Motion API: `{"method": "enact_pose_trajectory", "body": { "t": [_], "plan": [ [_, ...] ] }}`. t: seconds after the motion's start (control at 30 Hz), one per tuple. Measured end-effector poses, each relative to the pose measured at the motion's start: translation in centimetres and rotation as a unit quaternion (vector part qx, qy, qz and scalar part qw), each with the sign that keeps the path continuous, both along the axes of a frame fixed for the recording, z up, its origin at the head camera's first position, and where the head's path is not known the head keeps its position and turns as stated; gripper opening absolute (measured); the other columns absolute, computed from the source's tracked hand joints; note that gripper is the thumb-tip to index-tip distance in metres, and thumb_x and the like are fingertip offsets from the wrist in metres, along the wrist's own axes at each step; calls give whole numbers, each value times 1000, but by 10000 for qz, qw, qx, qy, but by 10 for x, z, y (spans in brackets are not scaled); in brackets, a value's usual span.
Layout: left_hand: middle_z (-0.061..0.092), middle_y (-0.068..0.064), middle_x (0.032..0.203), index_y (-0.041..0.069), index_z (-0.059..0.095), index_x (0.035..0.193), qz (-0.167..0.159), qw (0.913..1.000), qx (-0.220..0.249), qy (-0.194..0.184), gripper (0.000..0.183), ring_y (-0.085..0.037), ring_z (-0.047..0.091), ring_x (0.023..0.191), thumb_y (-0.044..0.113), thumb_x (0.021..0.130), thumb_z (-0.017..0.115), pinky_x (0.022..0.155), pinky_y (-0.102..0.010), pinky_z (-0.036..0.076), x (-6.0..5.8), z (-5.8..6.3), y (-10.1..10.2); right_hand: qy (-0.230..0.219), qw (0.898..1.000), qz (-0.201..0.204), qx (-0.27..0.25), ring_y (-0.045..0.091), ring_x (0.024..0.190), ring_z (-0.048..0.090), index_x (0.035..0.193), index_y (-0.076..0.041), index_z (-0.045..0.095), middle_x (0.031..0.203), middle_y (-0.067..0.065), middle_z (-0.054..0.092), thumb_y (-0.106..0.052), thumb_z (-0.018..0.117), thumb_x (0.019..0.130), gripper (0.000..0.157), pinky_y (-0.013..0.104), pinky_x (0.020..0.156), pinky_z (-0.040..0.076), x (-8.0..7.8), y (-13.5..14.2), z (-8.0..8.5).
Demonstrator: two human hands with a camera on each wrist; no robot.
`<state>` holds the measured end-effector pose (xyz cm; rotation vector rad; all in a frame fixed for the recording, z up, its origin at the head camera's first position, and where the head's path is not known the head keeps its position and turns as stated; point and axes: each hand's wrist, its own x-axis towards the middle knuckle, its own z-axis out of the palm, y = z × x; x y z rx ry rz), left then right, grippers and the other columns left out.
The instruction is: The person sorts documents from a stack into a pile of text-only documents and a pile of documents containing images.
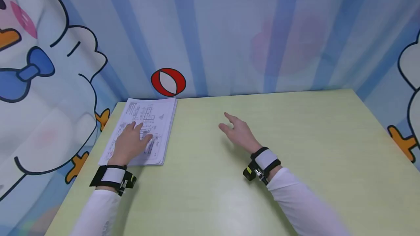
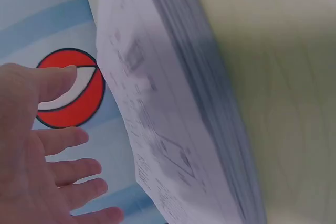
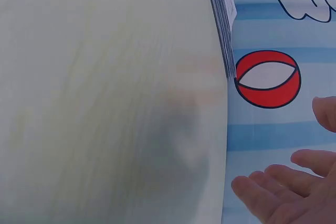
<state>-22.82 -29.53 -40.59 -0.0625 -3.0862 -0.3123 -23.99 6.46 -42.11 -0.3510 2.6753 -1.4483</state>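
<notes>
A thick stack of printed paper (image 1: 152, 119) lies at the left of the table, its top sheet covered in text and line diagrams. Over this stack is my left hand (image 1: 129, 144), fingers spread and pointing away from me. In the left wrist view, the left hand (image 2: 50, 150) shows straight, parted fingers with nothing between them, beside the stack (image 2: 157, 114). My right hand (image 1: 242, 134) is raised over the middle of the table, thumb and fingers apart and holding nothing. The right wrist view shows that hand (image 3: 299, 182) with loosely bent fingers; the stack's edge (image 3: 223, 30) appears beyond.
The pale yellow-green table (image 1: 311, 148) reaches back to a blue striped curtain (image 1: 229, 39) printed with cartoon birds and a red and white ball (image 1: 168, 82). The stack's far end lies close to the table's back edge. Each wrist carries a strapped-on camera.
</notes>
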Motion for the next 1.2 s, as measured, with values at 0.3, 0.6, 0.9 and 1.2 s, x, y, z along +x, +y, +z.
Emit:
{"method": "enact_pose_trajectory", "body": {
  "t": [0.3,0.6,0.9,1.2],
  "plan": [
    [25,-41,143,-12,35,137,107,9989,-230,-389,76,-56,21,131,44,88,52,103,-70,23,6,-12,-32,33,9992,256,297,32,137,34,142,-3,37,147,17,40,-30,52,94,57,48,112,30,8,-35,-11],
    [28,-43,133,-16,37,132,444,9982,-372,-168,75,-58,20,125,41,87,54,95,-78,16,8,-23,-47,-224,9970,636,379,31,136,36,141,-2,38,145,16,43,-31,50,94,57,46,112,31,12,-62,-14],
    [26,-43,128,-20,28,133,923,9931,-41,-727,78,-55,26,117,44,92,45,95,-73,24,2,-27,-61,-533,9934,951,347,30,135,37,142,-4,39,144,15,44,-32,48,95,56,46,111,34,16,-90,-18],
    [25,-44,127,-22,26,133,804,9944,90,-684,76,-56,21,119,41,94,42,96,-74,17,0,-27,-58,-832,9899,1135,168,25,133,41,143,-6,37,145,13,45,-33,47,95,56,41,109,37,20,-124,-17]
  ]
}}
